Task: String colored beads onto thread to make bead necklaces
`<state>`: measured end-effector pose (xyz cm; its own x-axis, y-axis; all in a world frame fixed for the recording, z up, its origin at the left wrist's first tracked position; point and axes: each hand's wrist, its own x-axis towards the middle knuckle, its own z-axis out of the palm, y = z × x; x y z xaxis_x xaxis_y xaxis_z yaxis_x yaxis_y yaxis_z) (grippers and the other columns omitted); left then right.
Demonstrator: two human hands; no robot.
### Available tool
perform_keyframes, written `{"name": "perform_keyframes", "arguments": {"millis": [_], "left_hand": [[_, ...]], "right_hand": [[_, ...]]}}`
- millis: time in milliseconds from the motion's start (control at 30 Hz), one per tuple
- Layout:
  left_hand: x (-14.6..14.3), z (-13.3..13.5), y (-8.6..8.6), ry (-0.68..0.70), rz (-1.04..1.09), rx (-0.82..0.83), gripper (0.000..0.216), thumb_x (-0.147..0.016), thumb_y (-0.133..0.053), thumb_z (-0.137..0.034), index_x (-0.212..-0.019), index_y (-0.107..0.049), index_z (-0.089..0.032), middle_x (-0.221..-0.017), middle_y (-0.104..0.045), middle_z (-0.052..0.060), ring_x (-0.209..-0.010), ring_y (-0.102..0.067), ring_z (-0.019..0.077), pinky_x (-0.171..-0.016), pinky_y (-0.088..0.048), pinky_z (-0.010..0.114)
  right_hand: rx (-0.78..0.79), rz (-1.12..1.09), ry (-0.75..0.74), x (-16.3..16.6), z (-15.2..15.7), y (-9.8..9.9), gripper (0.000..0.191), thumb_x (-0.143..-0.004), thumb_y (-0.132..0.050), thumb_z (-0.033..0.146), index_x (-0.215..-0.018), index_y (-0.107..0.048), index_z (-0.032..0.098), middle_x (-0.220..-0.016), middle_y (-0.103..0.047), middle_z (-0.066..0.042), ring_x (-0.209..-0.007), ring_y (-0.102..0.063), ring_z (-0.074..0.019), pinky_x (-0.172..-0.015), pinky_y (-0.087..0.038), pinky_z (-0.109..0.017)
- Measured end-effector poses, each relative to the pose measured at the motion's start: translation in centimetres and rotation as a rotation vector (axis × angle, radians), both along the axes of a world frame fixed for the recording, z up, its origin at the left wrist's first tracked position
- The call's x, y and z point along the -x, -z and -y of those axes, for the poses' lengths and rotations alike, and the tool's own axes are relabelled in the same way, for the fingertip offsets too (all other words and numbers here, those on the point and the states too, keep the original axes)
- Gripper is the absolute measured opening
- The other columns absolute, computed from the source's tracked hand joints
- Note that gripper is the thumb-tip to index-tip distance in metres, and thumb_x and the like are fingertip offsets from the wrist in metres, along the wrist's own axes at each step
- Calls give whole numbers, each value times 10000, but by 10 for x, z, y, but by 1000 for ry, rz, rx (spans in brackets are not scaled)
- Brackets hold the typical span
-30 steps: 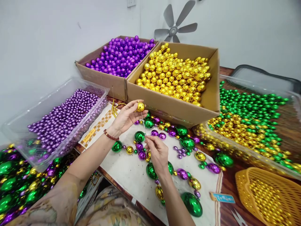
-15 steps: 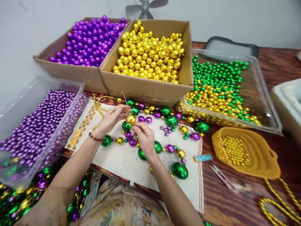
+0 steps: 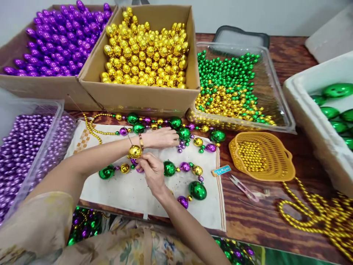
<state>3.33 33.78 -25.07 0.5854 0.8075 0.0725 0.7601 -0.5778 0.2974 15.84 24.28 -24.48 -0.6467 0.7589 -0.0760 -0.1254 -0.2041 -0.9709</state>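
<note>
While looking downward, can see as largest a brown wood-grained table [image 3: 234, 226], bearing along its far edge one open cardboard box [image 3: 41, 88] of shiny purple balls and, just beside, a second cardboard box [image 3: 138, 97] of shiny gold balls. To the right of these, can notice a clear plastic tray [image 3: 280, 92] with little green and gold beads. Near the table's close edge, can find a white rectangular cloth [image 3: 118, 195], with a string of round green, purple and gold balls [image 3: 175, 122] along its far edge. Towards this edge, can see the left hand [image 3: 161, 138] stretched, with fingers close together, beside a large green ball [image 3: 184, 133]; cannot tell whether pinching anything. Above the cloth's middle, can see the right hand [image 3: 153, 175] pinching at the lower side of a shiny gold ball [image 3: 135, 151]. Out of this ball, can observe rising, tilted, a thin needle [image 3: 128, 136]. Near the left fingertips, can distinguish small purple beads [image 3: 181, 146].
</note>
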Motion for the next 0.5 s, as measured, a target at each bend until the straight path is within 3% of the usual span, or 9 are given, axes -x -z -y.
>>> {"name": "perform_keyframes", "arguments": {"millis": [133,267,500], "left_hand": [[-14,-10,15,71,-202,-106,182,-961,-524,-131,-971,-687,-211,-969,-678,76,-862,-570,188,-764,-332,335],[-13,-11,25,67,-210,-214,140,-953,-554,-124,-950,-683,-177,-939,-674,65,-810,-563,172,-708,-310,324],[-22,-12,20,55,-211,-314,175,-998,-500,-189,-968,-672,-175,-909,-662,52,-814,-551,177,-686,-308,333]], "right_hand": [[14,-25,2,-1,-2,5,170,-883,-612,304,-761,-702,227,-716,-611,2,-542,-580,-114,-525,-488,-240],[-7,-60,-3,1,-4,10,134,-885,-615,254,-799,-709,212,-695,-611,15,-532,-570,-97,-523,-475,-222],[-43,-58,24,1,-2,11,141,-894,-615,251,-799,-705,201,-667,-612,20,-532,-574,-90,-520,-481,-206]]}}
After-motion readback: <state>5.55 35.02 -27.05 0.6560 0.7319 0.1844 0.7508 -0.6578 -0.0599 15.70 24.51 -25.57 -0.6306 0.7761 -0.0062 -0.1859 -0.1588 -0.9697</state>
